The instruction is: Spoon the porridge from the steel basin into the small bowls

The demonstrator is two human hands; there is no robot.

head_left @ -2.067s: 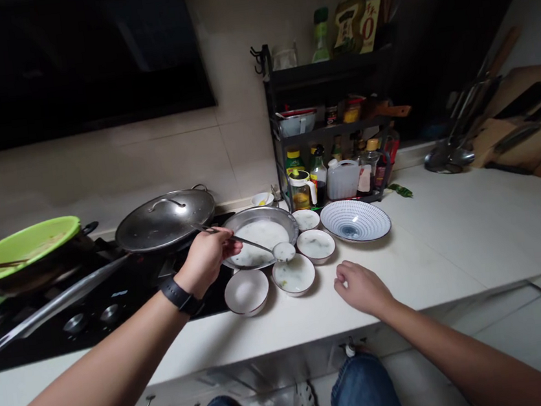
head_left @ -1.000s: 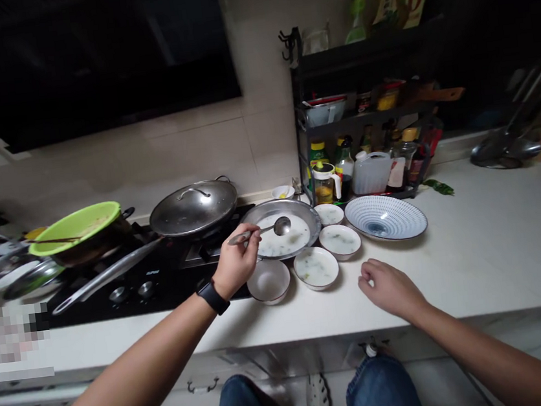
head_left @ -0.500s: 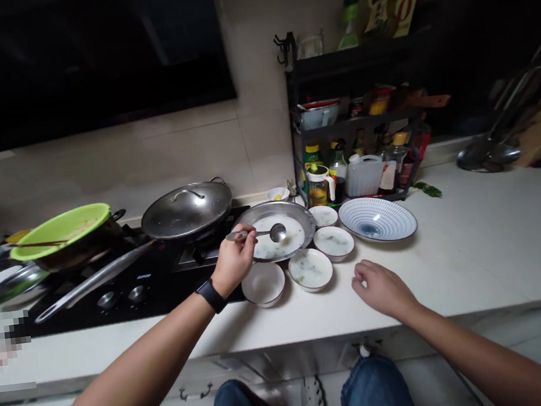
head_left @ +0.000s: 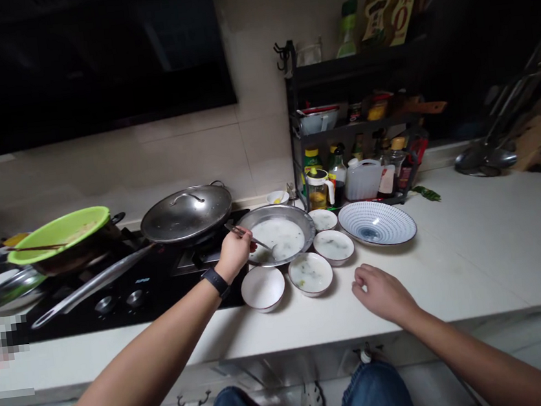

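Head camera view: the person's left hand [head_left: 234, 254] is reaching over the counter, its fingers [head_left: 240, 245] clamping around the handle of a metal spoon [head_left: 248, 237]. Just ahead of those fingers, the spoon's tip is dipping into milky liquid [head_left: 279, 240] flecked with green, which is filling a shallow steel basin [head_left: 301, 216]. Directly below the left fingers, a white bowl [head_left: 263, 288] is sitting on the counter, and a white bowl with a thin milky film [head_left: 310, 273] is standing just to its right. Further right of the left fingers, two more small white bowls [head_left: 333, 246] [head_left: 323, 219] are lying beside the basin, and a wide blue-patterned bowl [head_left: 377, 222] is resting past them. The right hand [head_left: 383, 293] is empty, its fingers [head_left: 364, 277] curling loosely together just in front of those bowls; whether they are touching the white stone counter [head_left: 500, 248] I cannot tell. Left of the left fingers, a lidded wok [head_left: 186, 214] is sitting on a black glass hob [head_left: 116, 305], with a green plastic bowl [head_left: 58, 234] beyond it. A black wristwatch [head_left: 217, 283] is circling the left wrist.
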